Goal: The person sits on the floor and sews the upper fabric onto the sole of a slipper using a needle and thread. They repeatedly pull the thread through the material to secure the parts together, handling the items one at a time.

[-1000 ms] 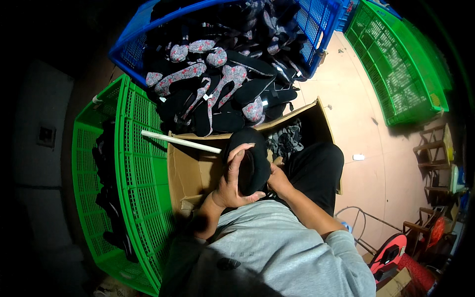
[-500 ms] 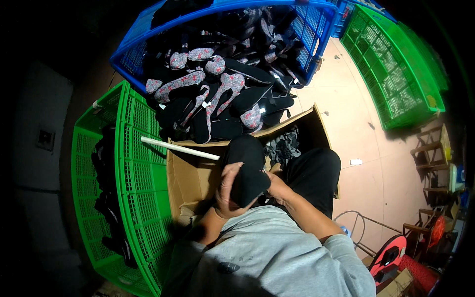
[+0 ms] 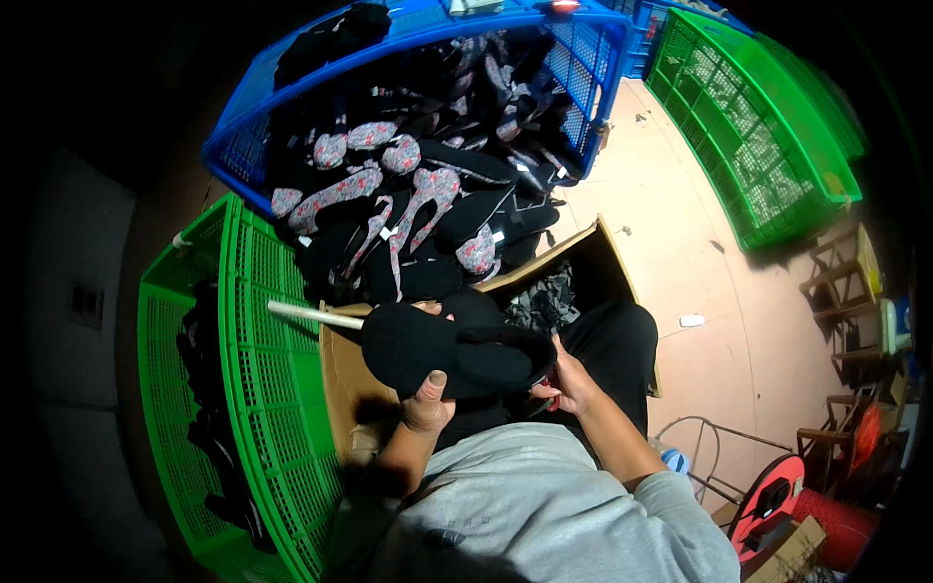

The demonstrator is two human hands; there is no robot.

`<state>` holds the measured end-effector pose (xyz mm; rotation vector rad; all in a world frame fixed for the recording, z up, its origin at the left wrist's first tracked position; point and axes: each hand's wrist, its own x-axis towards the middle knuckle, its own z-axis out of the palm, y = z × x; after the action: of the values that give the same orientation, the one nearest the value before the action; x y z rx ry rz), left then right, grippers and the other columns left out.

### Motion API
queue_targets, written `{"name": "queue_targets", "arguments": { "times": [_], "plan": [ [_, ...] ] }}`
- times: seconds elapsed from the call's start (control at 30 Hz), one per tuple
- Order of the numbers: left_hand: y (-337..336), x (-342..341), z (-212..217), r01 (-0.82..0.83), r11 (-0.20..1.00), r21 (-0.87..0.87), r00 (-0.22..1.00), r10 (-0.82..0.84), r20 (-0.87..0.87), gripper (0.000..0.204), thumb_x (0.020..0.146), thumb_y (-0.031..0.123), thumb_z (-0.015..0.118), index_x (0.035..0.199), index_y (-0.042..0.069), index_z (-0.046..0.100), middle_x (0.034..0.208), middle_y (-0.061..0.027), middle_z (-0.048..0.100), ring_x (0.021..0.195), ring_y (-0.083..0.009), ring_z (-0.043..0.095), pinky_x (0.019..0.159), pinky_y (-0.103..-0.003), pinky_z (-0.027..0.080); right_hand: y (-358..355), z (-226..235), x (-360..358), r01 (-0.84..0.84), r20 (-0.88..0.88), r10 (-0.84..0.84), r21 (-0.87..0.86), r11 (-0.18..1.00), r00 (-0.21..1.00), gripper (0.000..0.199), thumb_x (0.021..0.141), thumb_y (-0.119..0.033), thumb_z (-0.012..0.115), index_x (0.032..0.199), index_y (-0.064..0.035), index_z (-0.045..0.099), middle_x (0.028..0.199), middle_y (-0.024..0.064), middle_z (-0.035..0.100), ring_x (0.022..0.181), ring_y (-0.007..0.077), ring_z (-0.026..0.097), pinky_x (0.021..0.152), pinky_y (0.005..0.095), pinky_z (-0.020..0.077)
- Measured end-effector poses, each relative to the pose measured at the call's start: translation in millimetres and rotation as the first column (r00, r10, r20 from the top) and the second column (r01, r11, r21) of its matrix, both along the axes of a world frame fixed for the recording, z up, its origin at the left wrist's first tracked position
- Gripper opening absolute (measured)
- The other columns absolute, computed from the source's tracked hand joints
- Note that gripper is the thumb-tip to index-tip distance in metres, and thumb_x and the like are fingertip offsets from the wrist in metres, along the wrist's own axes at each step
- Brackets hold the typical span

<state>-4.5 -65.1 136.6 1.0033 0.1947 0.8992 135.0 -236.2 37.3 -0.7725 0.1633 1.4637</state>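
Note:
A black cloth shoe (image 3: 418, 350) lies across my lap, its rounded end to the left and a darker opening toward the right. My left hand (image 3: 428, 406) grips its near edge, thumb on top and fingertips showing at the far side. At the shoe's right end is my right hand (image 3: 575, 381), closed around what looks like a pair of red-handled scissors (image 3: 550, 396), mostly hidden by the fingers. Beyond my knees, a blue crate (image 3: 219, 146) is heaped with black shoes (image 3: 428, 199) showing grey-and-red floral insides.
An open cardboard box (image 3: 622, 255) holding dark scraps (image 3: 544, 301) stands between my legs. A pale rod (image 3: 309, 313) juts across its left side. To the left is a green crate (image 3: 277, 389) with black pieces inside. More green crates (image 3: 748, 136) and wooden racks (image 3: 841, 296) stand at right.
The shoe has turned from upright and folded to lying broadside, rounded end leftward. My left hand has shifted to its near edge, and my right hand has moved slightly right, showing red handles.

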Motion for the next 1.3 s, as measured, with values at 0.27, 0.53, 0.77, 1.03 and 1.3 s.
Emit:
{"name": "queue_targets", "arguments": {
  "times": [0.27, 0.53, 0.77, 1.03, 1.3],
  "plan": [
    [2.0, 44.3, -48.1, 0.336, 0.61, 0.717, 0.911, -0.018, -0.411, 0.082, 0.086, 0.033, 0.074, 0.146, -0.002, 0.033, 0.149, -0.0161, 0.04, 0.138, -0.0297, 0.038, 0.116, -0.041, 0.023, -10.9, -17.3, 66.0, 0.586, 0.483, -0.428, -0.241, 0.774, 0.764, 0.035, 0.101, -0.042, 0.054, 0.12, -0.0116, 0.056, 0.101, 0.0053, 0.064, 0.081, 0.0134, 0.062, 0.057, 0.0276, 0.0518],
    [70.9, 173.4, -131.9, 0.554, 0.24, 0.797, 0.725, 0.331, -0.604, 0.052, 0.083, 0.02, 0.069, 0.13, 0.0, 0.056, 0.138, -0.0202, 0.051, 0.129, -0.0385, 0.046, 0.109, -0.043, 0.037, -38.5, -43.8, 173.9, 0.924, 0.149, -0.917, 0.041, 0.38, 0.37, 0.033, 0.097, -0.033, 0.059, 0.118, -0.0069, 0.06, 0.103, 0.0074, 0.067, 0.086, 0.021, 0.067, 0.069, 0.0342, 0.058],
    [106.4, 260.5, -232.0, 0.789, 0.128, 0.601, 0.498, 0.44, -0.747, 0.063, 0.085, 0.027, 0.066, 0.137, -0.002, 0.048, 0.154, -0.025, 0.027, 0.141, -0.0406, 0.03, 0.115, -0.043, 0.029, -53.3, -68.2, 188.0, 0.946, -0.076, -0.95, 0.146, 0.29, 0.303, 0.021, 0.096, -0.024, 0.057, 0.103, -0.0047, 0.063, 0.092, 0.0086, 0.065, 0.078, 0.0214, 0.062, 0.068, 0.0341, 0.0544],
    [124.1, 305.6, -267.4, 0.852, 0.25, 0.46, 0.325, 0.437, -0.839, 0.06, 0.085, 0.029, 0.065, 0.136, -0.001, 0.052, 0.157, -0.02, 0.025, 0.139, -0.039, 0.033, 0.114, -0.042, 0.032, -44.0, -57.5, 194.1, 0.948, 0.001, -0.954, 0.112, 0.298, 0.3, 0.032, 0.096, -0.027, 0.056, 0.117, -0.0037, 0.062, 0.11, 0.0102, 0.067, 0.094, 0.0247, 0.065, 0.08, 0.0365, 0.0551],
    [125.6, 292.9, -271.8, 0.789, 0.225, 0.572, 0.429, 0.464, -0.775, 0.054, 0.089, 0.023, 0.059, 0.133, -0.006, 0.049, 0.147, -0.017, 0.04, 0.135, -0.0365, 0.037, 0.111, -0.043, 0.034, -27.4, -34.5, 190.7, 0.948, 0.053, -0.952, 0.089, 0.306, 0.302, 0.025, 0.097, -0.027, 0.058, 0.11, -0.0057, 0.063, 0.097, 0.0062, 0.066, 0.082, 0.0194, 0.06, 0.075, 0.0324, 0.0522]
  ]
}}
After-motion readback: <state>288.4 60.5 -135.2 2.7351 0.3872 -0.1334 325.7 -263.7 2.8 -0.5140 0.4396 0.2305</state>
